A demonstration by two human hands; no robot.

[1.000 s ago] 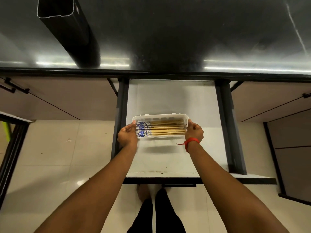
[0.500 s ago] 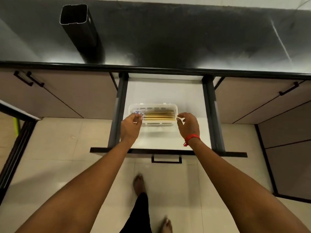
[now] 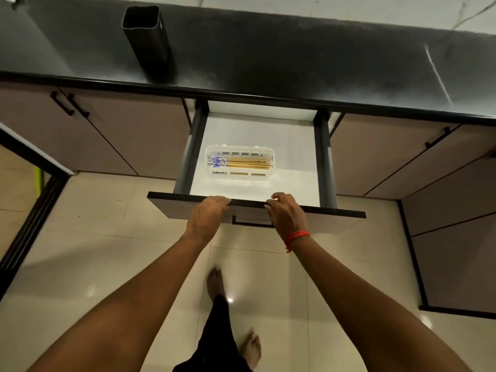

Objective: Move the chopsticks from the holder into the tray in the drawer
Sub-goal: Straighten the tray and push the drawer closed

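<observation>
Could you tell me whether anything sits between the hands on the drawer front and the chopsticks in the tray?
Nothing visible does. Both the left hand and the right hand rest on the drawer front; only bare white drawer floor lies between there and the tray holding the chopsticks.

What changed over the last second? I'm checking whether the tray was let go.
Both hands let go of the tray and drew back: the left hand and right hand now rest on the drawer front. The chopsticks stayed in the tray; the holder stayed on the counter.
</observation>
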